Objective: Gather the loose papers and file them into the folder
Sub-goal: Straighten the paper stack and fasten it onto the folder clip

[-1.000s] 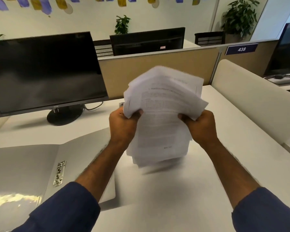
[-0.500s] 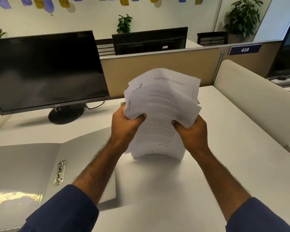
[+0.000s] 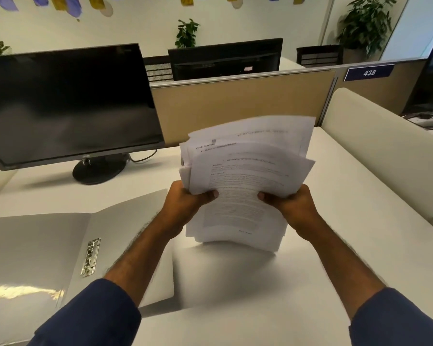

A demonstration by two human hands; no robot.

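A thick, uneven stack of printed white papers stands upright in the middle of the desk, its bottom edge at or just above the white surface. My left hand grips the stack's left side and my right hand grips its right side, thumbs on the front sheet. The upper sheets fan out and lean away from me. An open grey folder lies flat at the left, with a metal clip along its spine. My left forearm crosses over the folder's right flap.
A black monitor on a round stand sits at the back left. A beige partition closes the desk's far side and a cream side panel borders the right. Bare white desk lies in front of the stack.
Both hands have kept hold of the stack and shifted it slightly up and down on its bottom edge. The sheets look somewhat more even than a second ago. The folder has not moved.
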